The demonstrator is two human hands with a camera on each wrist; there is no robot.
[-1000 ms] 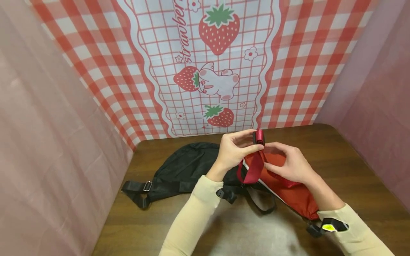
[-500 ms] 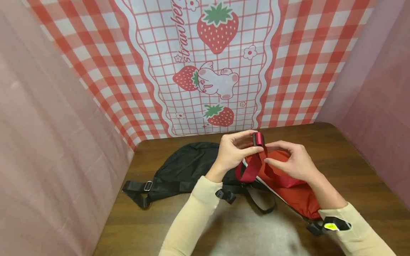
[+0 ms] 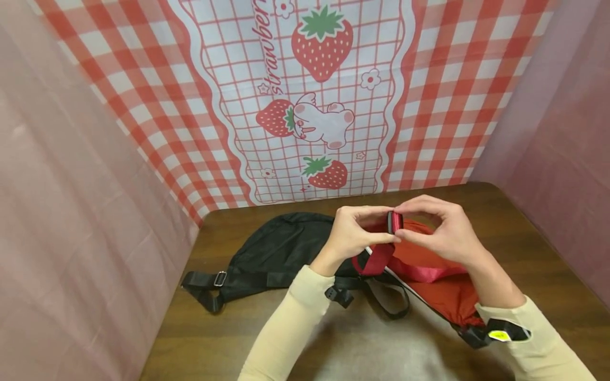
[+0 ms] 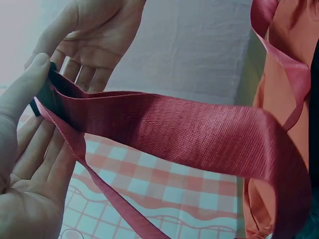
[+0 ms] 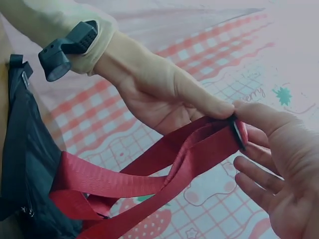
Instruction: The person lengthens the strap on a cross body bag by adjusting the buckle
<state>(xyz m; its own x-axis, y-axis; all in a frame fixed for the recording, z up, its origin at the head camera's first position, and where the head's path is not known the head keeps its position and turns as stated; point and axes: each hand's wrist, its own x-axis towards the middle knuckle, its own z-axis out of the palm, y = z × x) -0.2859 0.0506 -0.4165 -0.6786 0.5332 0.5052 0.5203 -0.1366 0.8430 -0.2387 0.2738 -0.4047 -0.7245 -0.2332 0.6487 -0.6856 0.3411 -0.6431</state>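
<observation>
A black strap slider point(image 3: 391, 223) threaded with red webbing strap point(image 3: 378, 259) is raised above two bags. My left hand point(image 3: 350, 230) pinches it between thumb and fingers, from the left. From the right, my right hand point(image 3: 450, 230) also pinches the slider's edges with thumb and forefinger. In the left wrist view the strap point(image 4: 199, 134) runs from the slider in a broad loop towards the orange-red bag point(image 4: 281, 64). The right wrist view shows the layered strap point(image 5: 189, 154) passing through the slider point(image 5: 238, 133), with fingertips of both hands close together.
A black bag point(image 3: 286, 243) lies left of the orange-red bag point(image 3: 443, 296) on the wooden table point(image 3: 190, 338). Its buckled strap point(image 3: 205, 283) reaches towards the left edge. A red-checked strawberry cloth point(image 3: 319, 106) hangs behind, with pink curtains point(image 3: 71, 211) at the sides.
My right hand has moved up from the strap beside the slider to the slider itself. The slider, still in my left hand, has turned and shifted slightly down and right.
</observation>
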